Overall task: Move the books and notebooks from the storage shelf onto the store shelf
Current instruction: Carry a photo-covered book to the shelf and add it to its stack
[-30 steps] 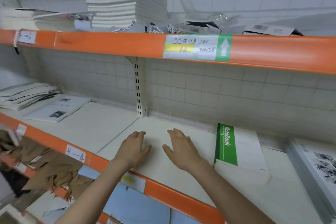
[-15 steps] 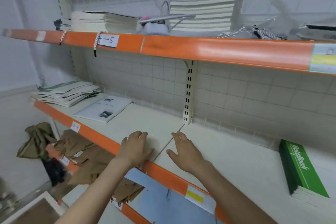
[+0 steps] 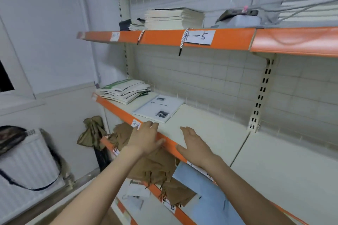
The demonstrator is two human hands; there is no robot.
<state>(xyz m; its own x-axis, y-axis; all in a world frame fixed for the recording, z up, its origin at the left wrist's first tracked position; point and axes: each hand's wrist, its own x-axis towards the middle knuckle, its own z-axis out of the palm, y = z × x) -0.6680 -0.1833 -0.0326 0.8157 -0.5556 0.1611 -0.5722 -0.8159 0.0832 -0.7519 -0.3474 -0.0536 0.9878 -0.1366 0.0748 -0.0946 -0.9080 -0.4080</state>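
A white booklet with black pictures lies flat on the middle shelf, just beyond my hands. Left of it sits a loose pile of green-and-white notebooks. On the upper shelf stands a stack of pale books with a smaller dark-edged stack beside it. My left hand hovers at the shelf's orange front edge, fingers relaxed, holding nothing. My right hand is flat and open over the shelf board, also holding nothing.
Brown paper bags fill the shelf below, next to a blue sheet. A white radiator with a black strap stands at the lower left wall. A grey device with cables sits on the upper shelf.
My view has swung left along the shelf; the green notebook stack at the right has left the frame. Both hands moved left with it, toward the white booklet, still holding nothing.
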